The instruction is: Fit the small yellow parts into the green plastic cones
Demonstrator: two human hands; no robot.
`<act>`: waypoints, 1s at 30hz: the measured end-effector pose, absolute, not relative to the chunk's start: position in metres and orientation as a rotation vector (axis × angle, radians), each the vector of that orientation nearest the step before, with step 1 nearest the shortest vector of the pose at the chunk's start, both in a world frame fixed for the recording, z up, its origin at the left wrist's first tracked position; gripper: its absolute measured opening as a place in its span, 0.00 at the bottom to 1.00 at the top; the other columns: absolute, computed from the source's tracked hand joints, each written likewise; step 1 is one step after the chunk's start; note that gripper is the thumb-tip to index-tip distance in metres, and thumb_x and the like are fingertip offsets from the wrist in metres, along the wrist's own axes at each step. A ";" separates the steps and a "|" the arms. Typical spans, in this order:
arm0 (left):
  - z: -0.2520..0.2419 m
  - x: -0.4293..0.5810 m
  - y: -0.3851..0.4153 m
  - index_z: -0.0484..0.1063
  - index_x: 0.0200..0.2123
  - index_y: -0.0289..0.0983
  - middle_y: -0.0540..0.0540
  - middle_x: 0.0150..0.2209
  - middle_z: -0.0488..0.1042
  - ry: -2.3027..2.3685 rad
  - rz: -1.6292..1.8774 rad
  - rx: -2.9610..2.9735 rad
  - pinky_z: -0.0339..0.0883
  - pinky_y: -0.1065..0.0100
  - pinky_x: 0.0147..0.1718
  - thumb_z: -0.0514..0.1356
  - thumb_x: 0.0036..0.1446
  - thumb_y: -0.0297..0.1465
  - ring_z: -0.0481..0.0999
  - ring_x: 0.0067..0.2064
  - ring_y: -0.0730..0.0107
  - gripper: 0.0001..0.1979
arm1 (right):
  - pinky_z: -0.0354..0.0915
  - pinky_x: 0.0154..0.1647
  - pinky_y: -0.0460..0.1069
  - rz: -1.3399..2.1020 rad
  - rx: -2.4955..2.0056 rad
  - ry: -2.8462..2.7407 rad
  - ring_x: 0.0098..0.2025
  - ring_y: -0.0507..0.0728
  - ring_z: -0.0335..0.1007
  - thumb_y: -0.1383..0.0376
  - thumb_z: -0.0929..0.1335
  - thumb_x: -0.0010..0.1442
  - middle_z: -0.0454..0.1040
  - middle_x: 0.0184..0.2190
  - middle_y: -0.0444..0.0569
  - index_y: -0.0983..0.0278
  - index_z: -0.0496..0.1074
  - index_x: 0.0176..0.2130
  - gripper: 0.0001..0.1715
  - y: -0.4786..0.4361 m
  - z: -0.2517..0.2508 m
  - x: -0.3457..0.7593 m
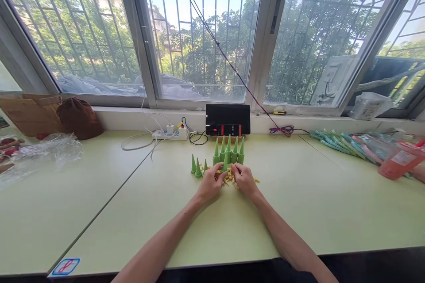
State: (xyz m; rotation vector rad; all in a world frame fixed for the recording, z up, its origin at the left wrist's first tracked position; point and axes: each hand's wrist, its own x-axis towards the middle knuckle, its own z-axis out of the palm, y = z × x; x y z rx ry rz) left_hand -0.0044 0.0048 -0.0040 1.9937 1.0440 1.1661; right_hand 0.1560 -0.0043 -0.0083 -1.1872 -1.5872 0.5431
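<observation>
My left hand [211, 183] is closed around the base of a pointed green cone [225, 162], which stands upright between thumb and fingers. Close on its right, my right hand [245, 180] has its fingers pinched together; what they hold, if anything, is too small to make out. Small yellow pieces [230, 176] lie scattered on the table under and between both hands. Behind them stand several green cones [234, 152] in a tight group on wider green bases. To the left of my left hand, a few loose green cones [198, 170] stand on the tabletop.
A dark tablet [227, 117] leans at the back, with a phone [231, 130] before it. Left of it lies a power strip [171, 133] with cables. A brown bag [79, 117] and crumpled clear plastic [46, 152] are far left. A red cup [400, 160] stands right, near bagged strips [345, 143].
</observation>
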 end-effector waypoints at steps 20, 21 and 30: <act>-0.003 -0.004 0.004 0.69 0.49 0.34 0.39 0.43 0.76 1.028 1.201 2.012 0.70 0.68 0.26 0.57 0.59 0.40 0.74 0.27 0.71 0.19 | 0.49 0.22 0.47 0.527 -1.213 -1.560 0.21 0.51 0.51 0.45 0.58 0.63 0.57 0.17 0.41 0.62 0.55 0.20 0.30 -0.004 -0.008 0.153; -0.003 -0.004 0.003 0.69 0.49 0.34 0.39 0.43 0.76 1.031 1.198 2.016 0.70 0.68 0.26 0.57 0.59 0.40 0.75 0.27 0.71 0.19 | 0.49 0.22 0.47 0.531 -1.215 -1.558 0.21 0.51 0.51 0.46 0.58 0.64 0.58 0.17 0.41 0.62 0.55 0.20 0.30 -0.004 -0.008 0.153; -0.004 -0.003 0.003 0.69 0.49 0.35 0.39 0.43 0.76 1.038 1.192 1.996 0.70 0.69 0.25 0.57 0.58 0.40 0.74 0.27 0.71 0.19 | 0.49 0.22 0.47 0.502 -1.210 -1.555 0.21 0.51 0.52 0.47 0.58 0.64 0.58 0.17 0.42 0.62 0.57 0.20 0.29 -0.002 -0.010 0.153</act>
